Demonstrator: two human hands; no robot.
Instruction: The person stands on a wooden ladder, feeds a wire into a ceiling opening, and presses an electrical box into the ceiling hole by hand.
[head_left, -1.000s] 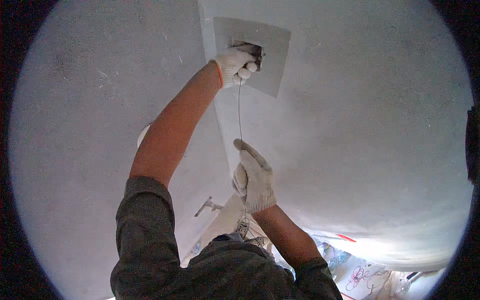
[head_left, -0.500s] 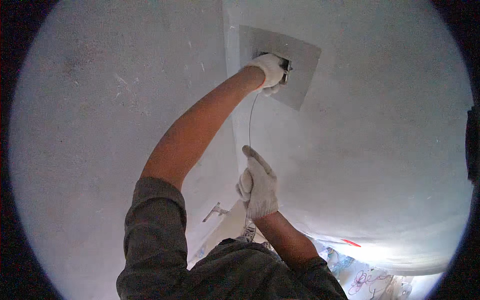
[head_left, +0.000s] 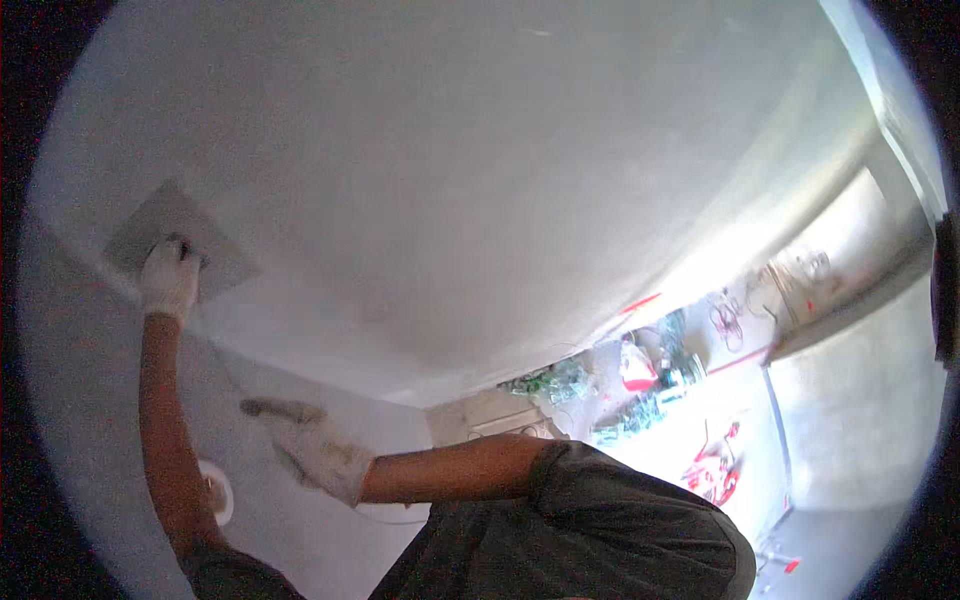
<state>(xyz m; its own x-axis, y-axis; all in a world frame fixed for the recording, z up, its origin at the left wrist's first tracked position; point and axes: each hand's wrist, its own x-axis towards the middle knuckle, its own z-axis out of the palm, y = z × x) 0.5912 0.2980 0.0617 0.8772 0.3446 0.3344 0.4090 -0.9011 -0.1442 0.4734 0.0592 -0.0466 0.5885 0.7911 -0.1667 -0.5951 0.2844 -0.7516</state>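
Note:
My left hand (head_left: 168, 280), in a white knit glove, reaches to a square grey patch (head_left: 180, 210) on the pale wall. Its fingers are bent at the dark opening in the middle of the patch, and whatever they grip there is hidden. A thin dark wire (head_left: 228, 368) hangs from near that hand down to my right hand (head_left: 315, 445). That hand, gloved too and slightly smeared, is closed around the wire, with the index finger stretched along it. More wire trails out below the right wrist.
A white round object (head_left: 222, 492) shows behind my left forearm. Far right, in bright light, the floor holds a red-and-white bag (head_left: 637, 365), green and clear plastic wrapping (head_left: 550, 382), a coil of reddish cable (head_left: 730, 325) and a red-and-white item (head_left: 712, 475).
The view has swung to the right, so the patch and both hands now appear farther left. My left hand stays at the opening, and the wire still runs between the hands.

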